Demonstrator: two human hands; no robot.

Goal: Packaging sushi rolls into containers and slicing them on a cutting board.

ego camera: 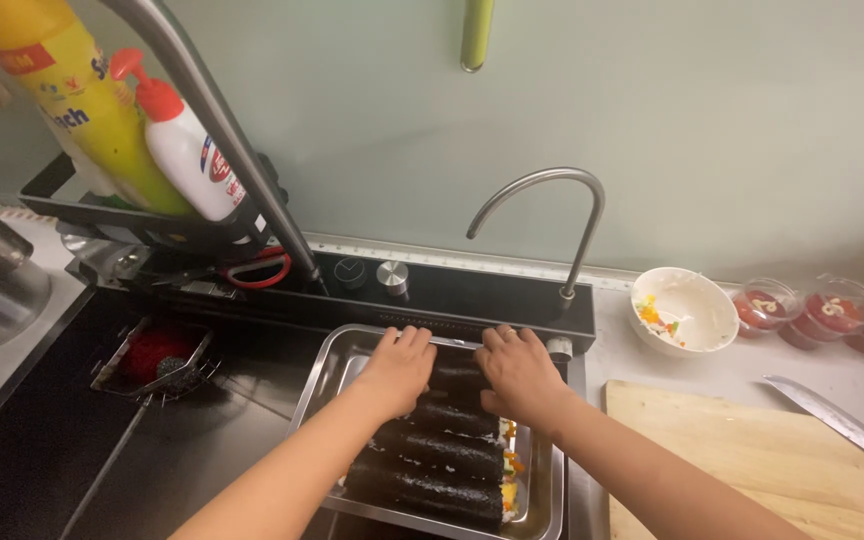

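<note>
Seaweed rolls (pixel 442 455) in steel tray (pixel 324 372), both hands flat on top.

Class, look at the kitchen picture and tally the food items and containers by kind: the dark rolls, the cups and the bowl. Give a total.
Dark seaweed-wrapped rice rolls in the steel tray, under both hands: 4 visible
Clear plastic cups of red sauce: 3
White round bowl: 1
Total: 8

Dark, near-black seaweed rolls (pixel 439 455) in a shiny silver tray (pixel 324 372), white bowl (pixel 702 305) with orange-green flecks, yellow bottle (pixel 72 95), pale wooden cutting board (pixel 752 450).
</note>
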